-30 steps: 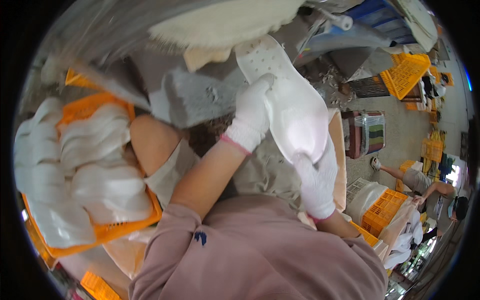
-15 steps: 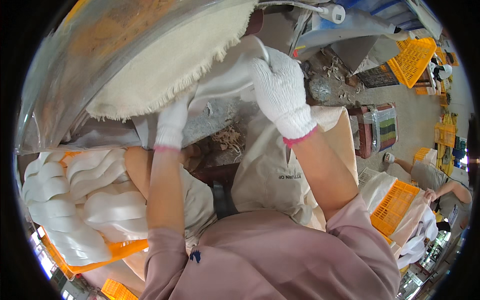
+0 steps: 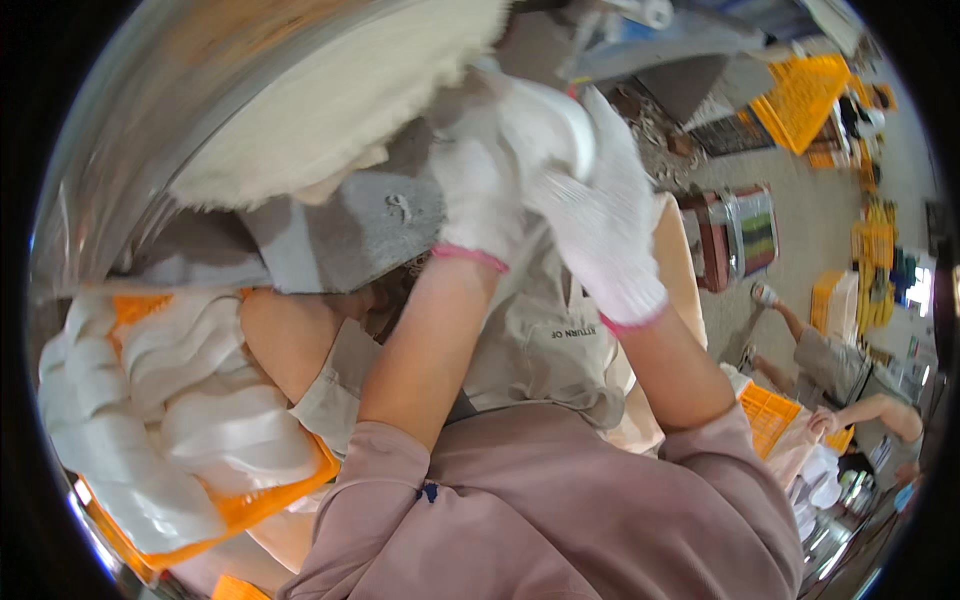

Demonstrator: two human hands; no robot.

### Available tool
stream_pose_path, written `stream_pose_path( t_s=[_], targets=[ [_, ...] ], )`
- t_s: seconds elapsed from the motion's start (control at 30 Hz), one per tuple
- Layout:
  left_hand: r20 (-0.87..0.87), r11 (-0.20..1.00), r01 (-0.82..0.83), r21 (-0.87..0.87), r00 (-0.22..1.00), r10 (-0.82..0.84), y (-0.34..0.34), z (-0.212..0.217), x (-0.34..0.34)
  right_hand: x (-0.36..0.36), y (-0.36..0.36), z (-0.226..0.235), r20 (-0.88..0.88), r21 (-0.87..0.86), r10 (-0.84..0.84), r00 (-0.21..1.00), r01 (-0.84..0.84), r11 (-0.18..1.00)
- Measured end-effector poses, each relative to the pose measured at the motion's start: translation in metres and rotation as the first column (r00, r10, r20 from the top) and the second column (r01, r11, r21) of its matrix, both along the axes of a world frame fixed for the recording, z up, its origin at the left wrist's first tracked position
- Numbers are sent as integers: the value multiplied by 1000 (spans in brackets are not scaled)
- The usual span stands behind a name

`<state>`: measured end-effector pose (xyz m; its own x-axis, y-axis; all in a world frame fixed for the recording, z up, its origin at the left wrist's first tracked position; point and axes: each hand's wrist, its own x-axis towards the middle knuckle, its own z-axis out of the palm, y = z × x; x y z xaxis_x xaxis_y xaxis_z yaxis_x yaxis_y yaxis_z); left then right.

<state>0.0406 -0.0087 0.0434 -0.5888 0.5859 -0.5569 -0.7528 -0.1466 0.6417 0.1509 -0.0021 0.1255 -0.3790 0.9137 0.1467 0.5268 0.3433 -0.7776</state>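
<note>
Both my hands wear white knit gloves with pink cuffs. They have come together just right of a large pale cloth wheel (image 3: 330,110) with a frayed edge. My right hand (image 3: 605,215) is closed round a smooth, glossy white curved piece (image 3: 579,140), its fingers along the right side. My left hand (image 3: 480,185) lies against the piece's left side, its fingers blurred and curled toward it. The gloves cover most of the piece, so its full shape is hidden. A visible gap separates both hands from the wheel's lower edge.
Left of me an orange crate (image 3: 240,510) holds several stacked white wavy pieces (image 3: 235,435). A grey board (image 3: 350,230) sits below the wheel. A printed cloth (image 3: 545,345) covers my lap. Farther right are a taped stool (image 3: 735,230), orange crates (image 3: 805,100) and another person (image 3: 835,360).
My left hand has moved right, away from the wheel's lower edge, to meet my right hand. The white piece has come away from the wheel and turned between the gloves.
</note>
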Motion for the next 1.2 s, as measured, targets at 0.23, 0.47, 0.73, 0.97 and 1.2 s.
stream_pose_path(
  t_s=[0.23,0.47,0.73,0.97,1.2],
  targets=[
    [-465,929,244,-279,812,-353,27,-80,-79,-28,98,-69,-76,-25,27,997,-29,999],
    [-389,759,514,-400,655,-648,-64,-18,-79,-67,129,-65,250,144,223,942,-263,954],
    [-184,946,325,-22,928,-323,9,-28,-60,-13,29,18,589,466,270,762,-593,656],
    [452,909,22,416,862,-227,-75,4,-57,-15,-36,6,440,222,625,645,-752,621],
    [22,971,-67,228,998,64,-73,-30,-108,-79,-39,-16,271,202,495,825,-552,809]
  ],
)
